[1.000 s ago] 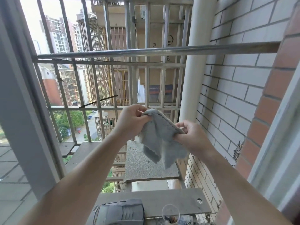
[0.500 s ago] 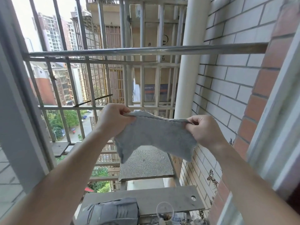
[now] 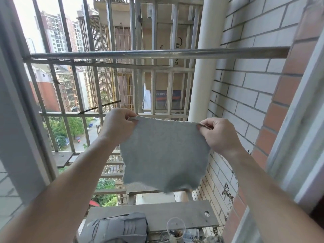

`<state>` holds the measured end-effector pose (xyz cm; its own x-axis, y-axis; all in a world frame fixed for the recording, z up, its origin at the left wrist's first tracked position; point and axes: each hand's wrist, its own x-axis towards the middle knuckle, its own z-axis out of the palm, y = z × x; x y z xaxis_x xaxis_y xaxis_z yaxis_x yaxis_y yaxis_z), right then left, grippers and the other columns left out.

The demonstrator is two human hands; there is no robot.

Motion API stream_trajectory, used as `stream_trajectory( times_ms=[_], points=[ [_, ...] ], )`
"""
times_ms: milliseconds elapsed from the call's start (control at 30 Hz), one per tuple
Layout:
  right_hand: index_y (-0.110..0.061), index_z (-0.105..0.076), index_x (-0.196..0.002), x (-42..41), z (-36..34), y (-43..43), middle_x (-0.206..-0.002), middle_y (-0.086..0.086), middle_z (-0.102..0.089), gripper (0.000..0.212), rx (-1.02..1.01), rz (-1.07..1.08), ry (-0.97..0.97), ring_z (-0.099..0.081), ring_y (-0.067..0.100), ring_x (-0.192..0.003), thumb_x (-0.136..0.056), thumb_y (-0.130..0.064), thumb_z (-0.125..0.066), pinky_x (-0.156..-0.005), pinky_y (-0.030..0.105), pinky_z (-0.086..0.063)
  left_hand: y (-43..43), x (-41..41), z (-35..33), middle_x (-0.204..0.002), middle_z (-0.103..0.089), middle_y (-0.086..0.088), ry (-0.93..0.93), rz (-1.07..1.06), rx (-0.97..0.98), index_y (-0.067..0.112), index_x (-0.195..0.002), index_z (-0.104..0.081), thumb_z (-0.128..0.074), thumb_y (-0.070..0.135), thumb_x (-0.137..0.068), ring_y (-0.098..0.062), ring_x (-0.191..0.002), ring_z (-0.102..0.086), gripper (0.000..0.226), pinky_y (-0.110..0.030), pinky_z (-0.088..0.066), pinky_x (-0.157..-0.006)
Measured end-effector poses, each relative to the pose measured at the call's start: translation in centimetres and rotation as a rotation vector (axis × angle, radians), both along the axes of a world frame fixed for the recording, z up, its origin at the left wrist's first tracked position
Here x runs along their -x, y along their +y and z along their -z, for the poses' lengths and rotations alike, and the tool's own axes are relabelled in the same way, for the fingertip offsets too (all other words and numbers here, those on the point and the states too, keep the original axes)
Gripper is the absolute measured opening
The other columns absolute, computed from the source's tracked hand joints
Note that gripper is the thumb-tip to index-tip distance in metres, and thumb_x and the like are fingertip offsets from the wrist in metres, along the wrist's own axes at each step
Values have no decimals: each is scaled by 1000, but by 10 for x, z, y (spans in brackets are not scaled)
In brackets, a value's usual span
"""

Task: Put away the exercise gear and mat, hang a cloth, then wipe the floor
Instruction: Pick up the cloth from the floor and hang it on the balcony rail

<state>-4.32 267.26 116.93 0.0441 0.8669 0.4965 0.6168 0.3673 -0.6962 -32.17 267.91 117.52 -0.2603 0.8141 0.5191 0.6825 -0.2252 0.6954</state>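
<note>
The cloth [image 3: 164, 153] hides the lower bars of the grille [image 3: 154, 95] behind it. The fingertips of the left hand [image 3: 119, 127] and right hand [image 3: 219, 134] are hidden behind the cloth's top corners. The lower edge cuts off both forearms. It also cuts off the grey item [image 3: 115, 228], possibly a bag, and the clear cup [image 3: 175, 227]. The cup's contents are too small to identify.

White pipe [image 3: 206, 32], brick wall [image 3: 254, 81], grey bag [image 3: 115, 228] (cropped)

Faint print on the far boxes
At twelve o'clock, the blue panel [image 3: 162, 99] shows pale letters, roughly "BHBA"; marks on the brown cardboard [image 3: 164, 32] above cannot be read.
</note>
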Motion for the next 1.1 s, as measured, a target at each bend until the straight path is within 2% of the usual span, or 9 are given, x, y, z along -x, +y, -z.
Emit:
stream_trajectory(
  times_ms=[100,200,333,500,633,800,933,1033,1100],
  points=[
    [-16,-72,-71,1,-3,1,-63,3,-66,18,-14,26,-25,-54,13,-55,-88,-20,-65,-50,19,-42,4,1,3,-78,-69,1,22,-31,-3,24,-83,-75,-66,11,-87,-15,-66,-61,16,-19,-44,-53],
    [-18,-73,-74,4,-8,2,-67,-1,-70,17,-35,49,-61,-64,17,-67,-87,-17,-64,-60,27,-51,10,3,2,-87,-68,-1,74,-79,-33,17,-95,-77,-60,6,-87,-22,-81,-63,22,-25,-48,-69],
    [-19,-71,-72,7,-26,6,-64,-2,-68,17,-95,104,-129,-64,20,-69,-85,-17,-61,-64,34,-56,19,3,-11,-89,-69,3,143,-148,-92,20,-93,-76,-61,5,-85,-21,-86,-63,23,-32,-54,-79],
    [-17,-70,-71,12,-64,17,-62,-2,-67,14,-193,168,-178,-64,22,-68,-81,-17,-60,-63,38,-57,31,1,-50,-91,-74,0,73,-219,-187,22,-91,-78,-64,13,-82,-25,-87,-65,18,-38,-57,-76],
    [-14,-71,-73,16,-101,20,-67,0,-69,14,-292,202,-205,-64,23,-71,-81,-13,-59,-67,36,-56,44,1,-85,-91,-74,4,13,-236,-254,26,-93,-78,-62,19,-79,-23,-88,-66,22,-32,-55,-73],
    [-14,-70,-74,17,-143,32,-67,0,-68,14,-383,248,-225,-63,24,-72,-81,-14,-58,-66,33,-54,56,2,-124,-87,-73,2,-30,-233,-315,26,-91,-78,-63,18,-79,-23,-82,-63,21,-25,-44,-67],
    [-15,-70,-79,19,-175,42,-72,1,-69,15,-455,294,-248,-61,26,-75,-84,-16,-56,-67,31,-52,70,3,-153,-86,-72,3,-32,-226,-334,26,-91,-77,-61,17,-79,-24,-81,-64,22,-28,-49,-66],
    [-16,-69,-77,19,-199,53,-74,2,-69,14,-496,301,-246,-60,27,-78,-84,-17,-57,-68,31,-52,79,2,-173,-88,-73,5,-35,-213,-343,28,-90,-76,-60,19,-78,-23,-82,-67,21,-34,-57,-71],
    [-17,-68,-76,19,-213,60,-75,2,-69,14,-513,305,-252,-59,28,-78,-85,-18,-56,-67,31,-50,85,-1,-184,-91,-74,6,-56,-215,-357,28,-90,-76,-60,19,-79,-21,-82,-66,21,-33,-56,-71]
  ],
)
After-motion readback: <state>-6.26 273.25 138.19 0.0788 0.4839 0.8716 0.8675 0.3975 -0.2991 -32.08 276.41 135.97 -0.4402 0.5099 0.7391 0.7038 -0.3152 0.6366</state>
